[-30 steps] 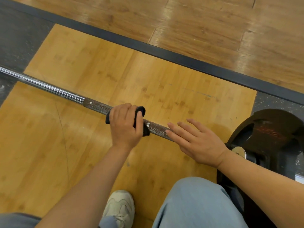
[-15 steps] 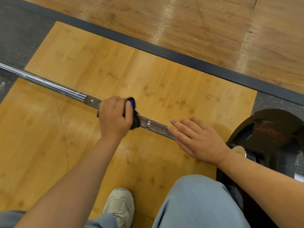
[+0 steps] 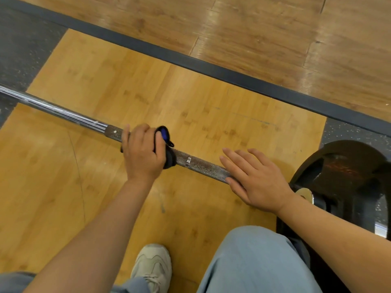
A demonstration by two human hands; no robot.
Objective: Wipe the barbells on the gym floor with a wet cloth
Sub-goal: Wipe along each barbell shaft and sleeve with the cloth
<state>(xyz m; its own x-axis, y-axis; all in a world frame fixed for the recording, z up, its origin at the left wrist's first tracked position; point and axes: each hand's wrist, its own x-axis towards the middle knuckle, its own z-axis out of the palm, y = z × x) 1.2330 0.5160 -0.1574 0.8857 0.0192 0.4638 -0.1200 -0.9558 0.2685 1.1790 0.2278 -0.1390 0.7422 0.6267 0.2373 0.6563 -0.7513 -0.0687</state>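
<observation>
Steel barbell (image 3: 203,163) lies on the wood platform (image 3: 190,98), long axis from upper left down to the black plate (image 3: 342,176) at right. Left hand (image 3: 143,153) is wrapped round the bar with a dark cloth (image 3: 166,144). Right hand (image 3: 254,180) rests flat, fingers straight, nearer the plate. Unwiped bar probably extends leftward.

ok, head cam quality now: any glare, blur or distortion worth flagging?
Head view: overhead light glares on the glossy plank floor and streaks the chrome barbell shaft; the frame is slightly soft overall, with the left hand, the cloth and the right hand still readable; wide-angle bowing of the black border strip is mild.
</observation>
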